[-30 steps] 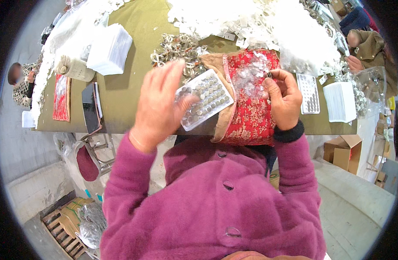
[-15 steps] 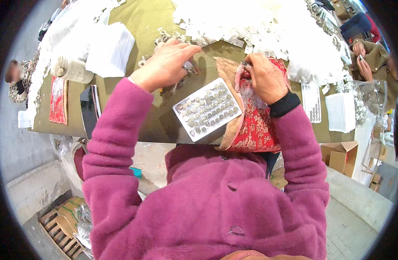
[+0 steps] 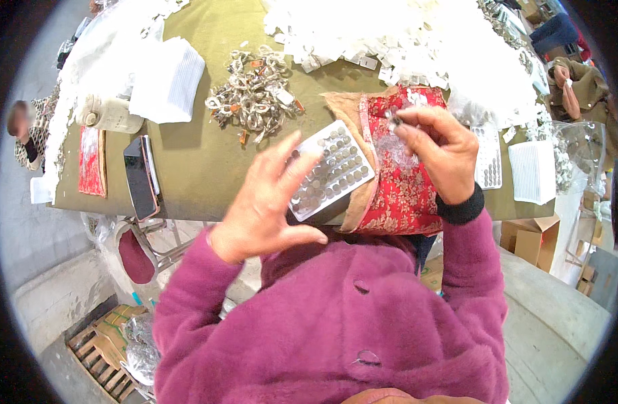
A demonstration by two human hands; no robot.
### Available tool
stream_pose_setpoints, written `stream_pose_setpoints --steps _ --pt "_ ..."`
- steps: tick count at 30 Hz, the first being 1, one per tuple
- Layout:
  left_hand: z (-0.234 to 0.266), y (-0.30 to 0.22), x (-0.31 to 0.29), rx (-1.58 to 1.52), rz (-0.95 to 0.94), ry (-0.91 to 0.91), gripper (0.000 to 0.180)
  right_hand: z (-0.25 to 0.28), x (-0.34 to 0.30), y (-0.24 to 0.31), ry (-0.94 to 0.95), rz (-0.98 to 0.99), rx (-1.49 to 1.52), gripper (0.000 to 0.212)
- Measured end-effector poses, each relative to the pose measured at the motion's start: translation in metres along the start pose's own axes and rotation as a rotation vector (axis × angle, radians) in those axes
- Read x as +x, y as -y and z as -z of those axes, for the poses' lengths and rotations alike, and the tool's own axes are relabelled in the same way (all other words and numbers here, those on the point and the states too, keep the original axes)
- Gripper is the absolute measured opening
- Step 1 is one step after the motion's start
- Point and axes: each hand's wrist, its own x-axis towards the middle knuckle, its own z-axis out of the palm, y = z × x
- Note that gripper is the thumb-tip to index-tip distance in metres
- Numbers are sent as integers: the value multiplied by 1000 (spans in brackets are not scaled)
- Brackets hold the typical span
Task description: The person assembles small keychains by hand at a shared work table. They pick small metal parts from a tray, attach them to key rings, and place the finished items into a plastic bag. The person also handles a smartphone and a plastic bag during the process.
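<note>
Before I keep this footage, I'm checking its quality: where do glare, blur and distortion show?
Head view: glare washes the white heap nearly blank; head view: the left hand looks slightly blurred, the small item in the right hand indistinct; same head view: the near edge of the table bends, and the corners are black.

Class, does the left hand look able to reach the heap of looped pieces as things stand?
Probably yes: the left hand is open, and only green tabletop shows between it and the heap of looped pieces.

The left hand (image 3: 258,207) partly hides the white tray (image 3: 336,193); the right hand's (image 3: 448,145) dark piece (image 3: 394,122) is blurred.
</note>
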Motion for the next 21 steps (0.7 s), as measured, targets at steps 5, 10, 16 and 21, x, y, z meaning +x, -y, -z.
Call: stream_pose_setpoints --steps 5,10,16,21 --pt "-43 -1 -18 58 92 -251 97 4 -35 8 24 -71 96 19" --pt "-57 -11 -22 219 203 -493 91 9 -53 6 -60 -116 175 21" --pt "-74 -17 12 375 286 -484 97 -2 -62 -11 -216 -108 272 17" --pt "-61 -45 7 388 82 -514 73 -7 -76 -10 -110 193 54 16"
